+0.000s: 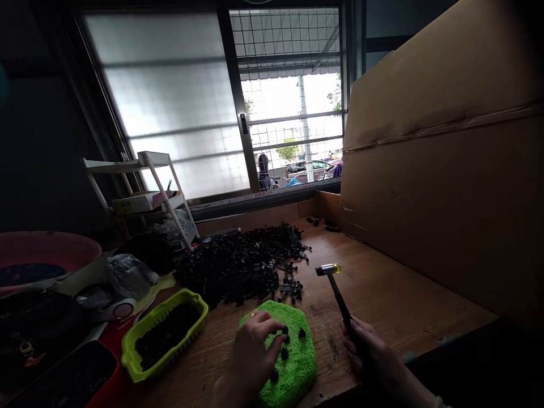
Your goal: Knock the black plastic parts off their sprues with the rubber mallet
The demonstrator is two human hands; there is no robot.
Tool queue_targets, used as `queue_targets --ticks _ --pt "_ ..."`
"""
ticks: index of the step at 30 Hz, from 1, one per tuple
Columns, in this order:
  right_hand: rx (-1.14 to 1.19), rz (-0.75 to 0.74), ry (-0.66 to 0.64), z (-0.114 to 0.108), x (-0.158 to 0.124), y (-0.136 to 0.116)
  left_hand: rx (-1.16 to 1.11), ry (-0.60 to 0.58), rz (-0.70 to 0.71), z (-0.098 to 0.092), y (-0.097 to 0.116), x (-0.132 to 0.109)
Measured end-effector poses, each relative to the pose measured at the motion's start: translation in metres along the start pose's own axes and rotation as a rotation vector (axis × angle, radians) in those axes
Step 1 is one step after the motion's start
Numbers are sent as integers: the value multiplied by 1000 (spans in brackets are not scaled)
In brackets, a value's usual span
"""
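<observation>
My left hand [254, 350] rests on a bright green fuzzy pad [297, 362] near the table's front edge, fingers curled around small black pieces [284, 341] lying on it. My right hand [369, 350] grips the dark handle of a small hammer [335, 289], whose head with a yellow end points up and left above the bare wood. A big heap of black plastic parts [242, 263] lies just beyond the pad.
A lime-green basket [164, 334] of dark bits sits left of the pad, with a red tray [106, 385], a pink basin [46, 252] and plastic bags further left. A white rack [148, 187] stands by the window. A tall cardboard sheet [442, 170] walls off the right side of the wooden table [395, 300].
</observation>
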State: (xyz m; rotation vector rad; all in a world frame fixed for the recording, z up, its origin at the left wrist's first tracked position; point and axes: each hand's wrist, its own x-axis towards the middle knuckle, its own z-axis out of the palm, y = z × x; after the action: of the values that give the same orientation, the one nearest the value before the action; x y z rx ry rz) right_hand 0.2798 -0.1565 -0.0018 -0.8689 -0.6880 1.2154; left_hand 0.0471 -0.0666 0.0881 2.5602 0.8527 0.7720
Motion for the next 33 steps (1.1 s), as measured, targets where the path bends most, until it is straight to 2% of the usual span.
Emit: queue_targets --ticks 3,6,11,14,17,20,22,25,29,33 --pt "5 -4 2 1 0 0 63 -137 89 16 13 23" --pt "8 -7 2 1 0 0 197 -243 120 32 16 37" --pt "24 12 -3 -4 2 2 286 -187 73 42 13 41" --pt "38 29 -6 -6 4 2 299 -205 70 43 14 42" --pt "49 33 -7 -6 4 2 263 -185 61 39 16 41" --pt "47 19 -14 -5 4 1 163 -130 -4 25 12 34" --pt "42 3 -21 -5 4 1 115 -114 -95 13 3 28" --pt "35 -13 -28 -6 4 3 113 -161 -214 1 -15 20" --pt "41 -25 -25 -7 5 5 129 -209 -256 0 -31 17" --pt "49 -38 -23 -8 6 8 146 -148 -223 1 -31 33"
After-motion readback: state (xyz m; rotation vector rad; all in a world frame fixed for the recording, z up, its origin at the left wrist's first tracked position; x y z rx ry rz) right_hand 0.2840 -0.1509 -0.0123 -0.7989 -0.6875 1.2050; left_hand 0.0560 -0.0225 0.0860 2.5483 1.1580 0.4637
